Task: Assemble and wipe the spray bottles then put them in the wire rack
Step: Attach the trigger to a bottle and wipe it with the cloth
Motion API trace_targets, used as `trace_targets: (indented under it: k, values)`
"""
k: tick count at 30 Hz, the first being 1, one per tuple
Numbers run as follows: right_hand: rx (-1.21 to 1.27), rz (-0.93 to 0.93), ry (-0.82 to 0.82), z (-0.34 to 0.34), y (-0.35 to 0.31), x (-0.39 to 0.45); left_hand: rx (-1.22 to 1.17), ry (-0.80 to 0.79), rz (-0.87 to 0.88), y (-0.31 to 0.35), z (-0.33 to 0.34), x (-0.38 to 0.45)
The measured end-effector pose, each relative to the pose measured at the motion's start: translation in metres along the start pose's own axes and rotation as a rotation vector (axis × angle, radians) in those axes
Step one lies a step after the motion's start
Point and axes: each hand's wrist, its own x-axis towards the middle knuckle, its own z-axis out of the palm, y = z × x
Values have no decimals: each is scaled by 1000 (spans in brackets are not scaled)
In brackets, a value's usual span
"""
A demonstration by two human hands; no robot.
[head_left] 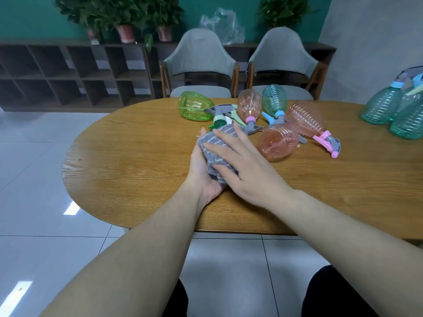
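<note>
My left hand (201,175) cups from below a bundle wrapped in a grey striped cloth (211,145), just above the wooden table (137,156). My right hand (247,170) lies over the top of the cloth, fingers spread and curved around it. A grey and green sprayer head (218,117) sticks out of the far end of the cloth; the body under the cloth is hidden. Beyond lie a green bottle (194,106), two pink bottles (249,106) (278,141), a teal bottle (274,101) and a ribbed pink bottle (305,121) with a pink trigger.
Several teal ribbed bottles (389,108) stand together at the table's right edge. Two grey chairs (199,56) are pushed in at the far side. A dark cubby shelf (68,72) with potted plants lines the back wall. White tiled floor lies to the left.
</note>
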Motion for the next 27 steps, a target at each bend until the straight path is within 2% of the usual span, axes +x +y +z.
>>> trace_targets:
  k: [3,14,17,24,27]
  values:
    - [39,-82,19,4,7,-10,2,-14,-21,3,1,-4]
    - [282,176,195,-4,2,-1,182,-68,56,-3,4,-10]
    - [344,281,174,-15,2,14,212,-98,35,-4,3,-9]
    - [326,398,62,-26,6,46,181,-71,15,-5,1,-4]
    - [456,497,56,-24,8,52,173,-54,13,-5,0,-3]
